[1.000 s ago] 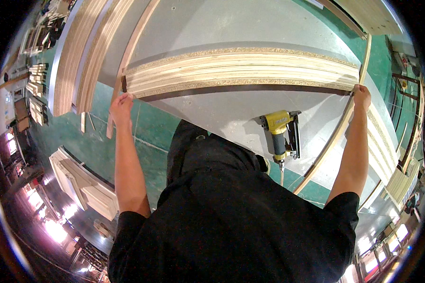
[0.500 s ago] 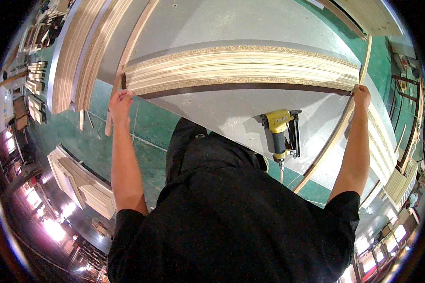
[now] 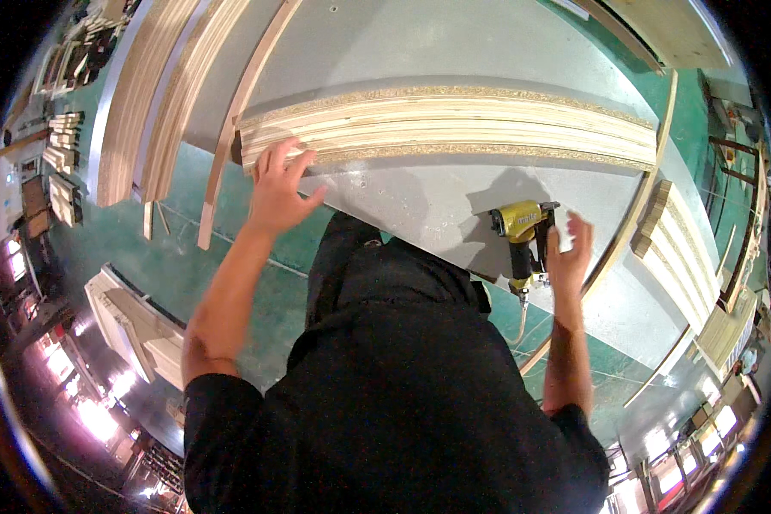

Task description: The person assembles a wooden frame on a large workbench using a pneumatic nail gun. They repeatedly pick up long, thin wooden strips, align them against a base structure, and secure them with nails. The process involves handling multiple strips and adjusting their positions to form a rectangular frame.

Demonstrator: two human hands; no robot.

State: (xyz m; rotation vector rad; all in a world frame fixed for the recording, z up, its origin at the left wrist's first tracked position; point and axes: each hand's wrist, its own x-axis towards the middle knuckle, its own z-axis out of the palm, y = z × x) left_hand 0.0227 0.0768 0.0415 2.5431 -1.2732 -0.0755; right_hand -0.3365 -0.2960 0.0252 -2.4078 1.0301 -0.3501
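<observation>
Across the grey work surface (image 3: 385,193) lies a long stack of pale wood strips (image 3: 454,128) with rough chipboard-like edges. My left hand (image 3: 278,193) is at the near left end of this stack, its fingers spread and fingertips at the near edge. Whether they touch it I cannot tell. A yellow and black pneumatic nail gun (image 3: 522,224) with a hose fitting at its handle's end rests nearer to me, right of centre. Right beside the gun is my right hand (image 3: 571,253), slightly blurred, with thumb and fingers apart and not wrapped round it.
Wooden battens flank the stack, one at the left (image 3: 231,146) and one at the right (image 3: 630,227). Tall board stacks (image 3: 146,111) stand at far left, and striped strips (image 3: 681,253) lie at right. Pale panels (image 3: 128,321) sit at lower left above the green floor (image 3: 206,214).
Both hands have left the stack's end corners. The left moved slightly inward and spread its fingers; the right came down and left to the nail gun. A dark band along the stack's near edge no longer shows.
</observation>
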